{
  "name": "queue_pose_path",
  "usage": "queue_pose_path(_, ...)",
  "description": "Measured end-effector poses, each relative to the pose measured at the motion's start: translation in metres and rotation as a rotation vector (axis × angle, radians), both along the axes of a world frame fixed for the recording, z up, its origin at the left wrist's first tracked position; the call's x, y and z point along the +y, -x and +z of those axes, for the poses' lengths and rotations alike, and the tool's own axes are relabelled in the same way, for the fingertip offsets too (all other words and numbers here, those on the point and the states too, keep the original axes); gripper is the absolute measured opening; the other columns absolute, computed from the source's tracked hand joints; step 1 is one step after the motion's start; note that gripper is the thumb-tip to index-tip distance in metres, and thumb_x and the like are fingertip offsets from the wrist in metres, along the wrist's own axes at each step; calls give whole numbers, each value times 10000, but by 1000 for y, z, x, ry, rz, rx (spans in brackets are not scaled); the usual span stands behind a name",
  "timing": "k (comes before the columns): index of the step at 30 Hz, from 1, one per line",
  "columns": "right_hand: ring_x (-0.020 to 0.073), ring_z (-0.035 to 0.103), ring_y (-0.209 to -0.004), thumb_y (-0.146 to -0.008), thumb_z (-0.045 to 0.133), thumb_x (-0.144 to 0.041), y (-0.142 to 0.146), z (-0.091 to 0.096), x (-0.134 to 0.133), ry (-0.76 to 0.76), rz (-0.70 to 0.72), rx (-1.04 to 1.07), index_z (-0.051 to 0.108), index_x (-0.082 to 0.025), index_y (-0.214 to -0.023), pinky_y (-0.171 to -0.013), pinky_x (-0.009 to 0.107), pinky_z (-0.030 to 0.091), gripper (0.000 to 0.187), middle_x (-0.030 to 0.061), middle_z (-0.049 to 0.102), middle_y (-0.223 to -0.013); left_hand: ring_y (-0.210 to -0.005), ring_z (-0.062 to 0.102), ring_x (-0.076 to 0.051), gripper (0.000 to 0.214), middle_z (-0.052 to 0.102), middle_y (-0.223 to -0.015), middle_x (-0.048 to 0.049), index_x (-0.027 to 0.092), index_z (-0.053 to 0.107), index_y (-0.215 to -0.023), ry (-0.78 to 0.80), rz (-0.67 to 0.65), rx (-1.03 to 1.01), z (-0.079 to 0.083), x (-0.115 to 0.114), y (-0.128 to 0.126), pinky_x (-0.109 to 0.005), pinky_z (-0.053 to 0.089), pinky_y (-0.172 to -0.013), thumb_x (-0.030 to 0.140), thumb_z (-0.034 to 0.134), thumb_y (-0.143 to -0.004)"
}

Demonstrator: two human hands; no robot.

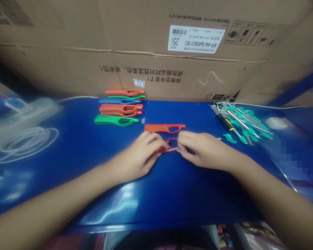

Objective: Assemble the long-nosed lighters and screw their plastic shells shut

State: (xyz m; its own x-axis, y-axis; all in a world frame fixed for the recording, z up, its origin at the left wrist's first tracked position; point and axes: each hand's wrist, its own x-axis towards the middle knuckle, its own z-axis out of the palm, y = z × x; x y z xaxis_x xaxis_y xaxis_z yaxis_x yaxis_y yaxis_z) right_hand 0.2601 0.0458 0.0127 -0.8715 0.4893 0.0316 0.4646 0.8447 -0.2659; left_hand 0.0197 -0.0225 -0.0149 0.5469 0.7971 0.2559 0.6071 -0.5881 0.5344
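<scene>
My left hand and my right hand meet over the middle of the blue table. Between their fingertips lies an orange plastic handle shell, pinched from both sides. My left hand is closed on its left end. My right hand's fingers are closed on its right end, with a thin metal piece showing beneath them. A second orange shell half lies flat just beyond the hands.
A row of finished orange, green and blue handles lies at the back left. A pile of metal rods with teal tips and a yellow-handled screwdriver sits at right. A white cable coil lies left. A large cardboard box blocks the back.
</scene>
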Motion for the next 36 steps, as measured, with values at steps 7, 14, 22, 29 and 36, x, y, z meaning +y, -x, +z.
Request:
queue_pose_path(7,161,588,-795,-997,478,-220,-3,0,2,-83,22,-69,602,-208,-995,-638,277,348,124,29,627,-973,-1122,488,-218,277,569,-1215,-92,209,658,-1203,-74,22,38,-2,-1,-1,-380,445,-1017,148,465,-1013)
queue_pose_path(14,174,612,-826,-1006,480,-225,-3,-3,5,-94,13,-71,628,-200,-993,-664,286,379,151,30,636,-977,-1117,503,-218,296,580,-1232,-89,226,658,-1234,-109,20,42,-6,-1,0,-390,456,-1013,151,475,-1014)
queue_pose_path(22,170,611,-830,-1005,500,-234,-2,-3,5,-63,1,-51,640,-195,-974,-666,275,381,148,32,643,-975,-1115,511,-223,251,593,-1211,-92,214,690,-1132,-111,10,29,-3,-1,-1,-383,469,-992,142,488,-1000)
queue_pose_path(29,172,607,-829,-1009,495,-241,0,-3,4,-46,-15,-45,632,-192,-968,-651,273,367,152,37,651,-976,-1118,526,-215,302,595,-1230,-83,241,665,-1231,-109,13,40,-5,0,1,-391,455,-1027,143,500,-999)
queue_pose_path(36,172,607,-829,-1031,474,-304,0,-1,3,-48,4,-53,626,-199,-978,-647,279,351,192,35,659,-976,-1136,530,-214,277,612,-1223,-80,232,663,-1210,-92,7,35,-2,0,0,-391,448,-1036,157,485,-1011)
